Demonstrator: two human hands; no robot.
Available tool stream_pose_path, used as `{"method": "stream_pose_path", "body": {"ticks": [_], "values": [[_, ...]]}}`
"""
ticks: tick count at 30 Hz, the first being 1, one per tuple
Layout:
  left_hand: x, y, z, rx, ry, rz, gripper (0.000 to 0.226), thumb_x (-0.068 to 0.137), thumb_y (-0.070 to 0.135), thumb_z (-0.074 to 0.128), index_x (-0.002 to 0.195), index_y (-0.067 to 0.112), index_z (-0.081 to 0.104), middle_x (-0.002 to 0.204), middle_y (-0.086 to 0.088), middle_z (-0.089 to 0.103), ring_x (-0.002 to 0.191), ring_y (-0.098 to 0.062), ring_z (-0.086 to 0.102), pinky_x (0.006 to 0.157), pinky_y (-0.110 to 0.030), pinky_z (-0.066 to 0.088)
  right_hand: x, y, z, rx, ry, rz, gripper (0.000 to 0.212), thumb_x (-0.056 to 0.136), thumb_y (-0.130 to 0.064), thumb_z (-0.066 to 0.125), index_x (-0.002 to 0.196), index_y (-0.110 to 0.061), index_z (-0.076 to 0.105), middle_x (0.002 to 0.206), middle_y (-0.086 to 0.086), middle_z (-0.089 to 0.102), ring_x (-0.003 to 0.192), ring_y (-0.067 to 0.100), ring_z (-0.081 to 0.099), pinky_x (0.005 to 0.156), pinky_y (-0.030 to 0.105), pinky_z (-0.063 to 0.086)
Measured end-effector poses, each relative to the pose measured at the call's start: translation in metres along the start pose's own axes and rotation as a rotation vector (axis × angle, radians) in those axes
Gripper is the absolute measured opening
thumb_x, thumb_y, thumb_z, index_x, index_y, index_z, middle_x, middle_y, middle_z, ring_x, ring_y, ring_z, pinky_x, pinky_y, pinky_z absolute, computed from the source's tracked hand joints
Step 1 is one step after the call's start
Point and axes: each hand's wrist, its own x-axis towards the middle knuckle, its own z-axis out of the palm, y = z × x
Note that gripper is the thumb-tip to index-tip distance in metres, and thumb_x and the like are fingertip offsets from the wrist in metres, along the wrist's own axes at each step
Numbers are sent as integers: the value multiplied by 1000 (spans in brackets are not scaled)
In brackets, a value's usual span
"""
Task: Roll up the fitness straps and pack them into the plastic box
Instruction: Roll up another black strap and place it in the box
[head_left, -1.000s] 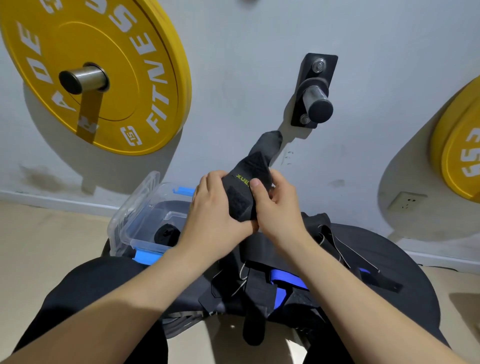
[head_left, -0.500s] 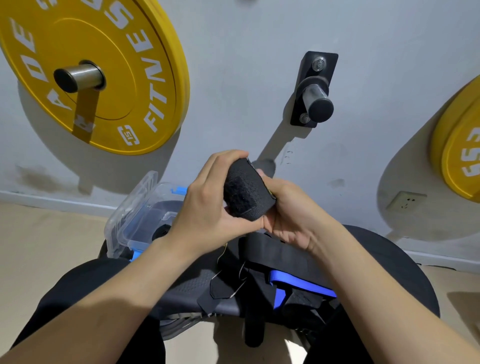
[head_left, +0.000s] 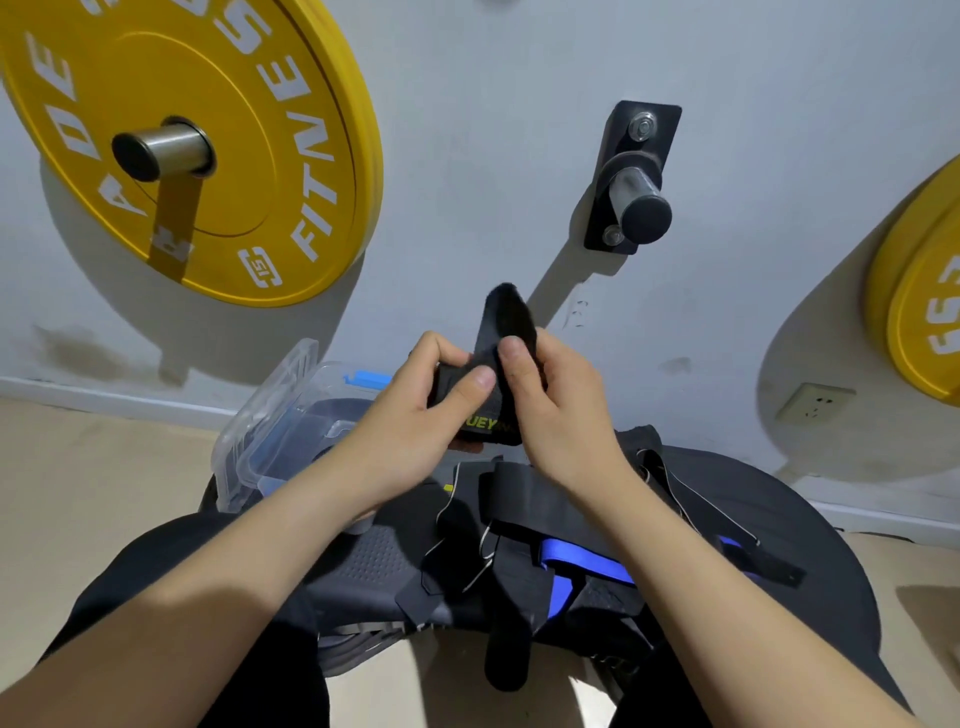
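Both hands are raised in front of the chest, above the heap of loose black and blue webbing straps (head_left: 561, 540) that lies on the round dark pad (head_left: 857, 519). The left hand (head_left: 415, 426) grips a short black fabric fitness strap with yellow lettering (head_left: 480, 410) by its partly rolled lower part, thumb pressed on the front, fingers curled behind. The right hand (head_left: 561, 405) pinches the same strap just beside it, thumb on the free tail. That tail stands up and away from the hands toward the wall, so the strap's long axis runs roughly upright, tilted slightly right. Rolling would, by my reading, have to take this tail down onto the roll.

The clear plastic box with blue latches (head_left: 291, 431) sits at the left edge of the pad, open, below and left of the strap. The left hand is nearer to it, almost over its right rim.
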Motion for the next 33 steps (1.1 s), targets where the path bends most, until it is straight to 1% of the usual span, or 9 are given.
{"method": "stream_pose_path", "body": {"ticks": [4, 7, 12, 17, 21, 24, 28, 30, 33], "values": [[-3, 1, -4, 133, 53, 54, 33, 88, 53, 69, 115, 39, 56, 107, -3, 67, 100, -30, 71, 96, -62, 57, 2, 2, 7, 357, -20, 285, 52, 113, -32, 55, 71, -2, 60, 64, -2, 52, 64, 12, 47, 62, 28, 37], [-4, 8, -12, 152, 37, 66, 38, 88, 48, 70, 122, 39, 55, 99, -5, 67, 95, -38, 71, 90, -63, 59, -1, -2, 12, 560, 6, 316, 50, 109, -32, 64, 89, 14, 68, 75, 20, 61, 74, 22, 53, 69, 37, 41], [-10, 12, -30, 174, -5, 91, 47, 90, 38, 72, 134, 37, 54, 106, -5, 68, 99, -33, 72, 94, -59, 59, -3, -4, 21, 726, -67, 416, 33, 103, -29, 72, 103, 2, 81, 105, 33, 77, 91, 32, 73, 87, 48, 61], [-22, 12, -43, 243, -20, 132, 59, 80, 23, 74, 133, 29, 51, 122, -1, 61, 112, -23, 66, 100, -54, 56, 2, -6, 33, 909, -532, 726, 50, 106, -35, 65, 143, 0, 60, 140, 29, 66, 113, 36, 68, 96, 50, 57], [-30, 5, -55, 279, 81, 195, 60, 73, 26, 74, 129, 30, 52, 121, 6, 58, 111, -10, 62, 95, -30, 54, 1, -12, 45, 1026, -857, 807, 49, 108, -49, 55, 130, -10, 73, 118, 21, 74, 93, 39, 78, 76, 42, 68], [-32, -2, -66, 299, 94, 155, 46, 98, 40, 70, 140, 36, 49, 128, 8, 56, 121, -2, 58, 89, -13, 51, 3, -18, 59, 974, -699, 668, 45, 106, -34, 64, 133, 1, 63, 108, 22, 72, 82, 31, 74, 61, 33, 62], [-29, -13, -86, 393, 72, -72, 40, 108, 58, 43, 140, 32, 46, 114, 1, 70, 96, -12, 71, 86, -39, 61, 3, -19, 80, 980, -410, 543, 37, 104, -13, 69, 137, -7, 54, 119, 12, 74, 100, 27, 76, 77, 39, 61], [-30, -17, -97, 355, 38, -107, 33, 110, 56, 41, 134, 34, 47, 105, 0, 69, 78, -8, 69, 72, -35, 59, 1, -22, 92, 938, -395, 487, 26, 106, -14, 67, 129, -12, 56, 112, 5, 77, 97, 24, 77, 75, 36, 62], [-31, -22, -121, 413, 14, -130, 26, 110, 61, 42, 128, 43, 49, 106, 3, 69, 79, -9, 69, 73, -32, 54, 4, -23, 109, 751, -359, 324, 17, 103, -21, 71, 116, -18, 60, 101, -1, 77, 91, 21, 77, 68, 37, 62]]}}
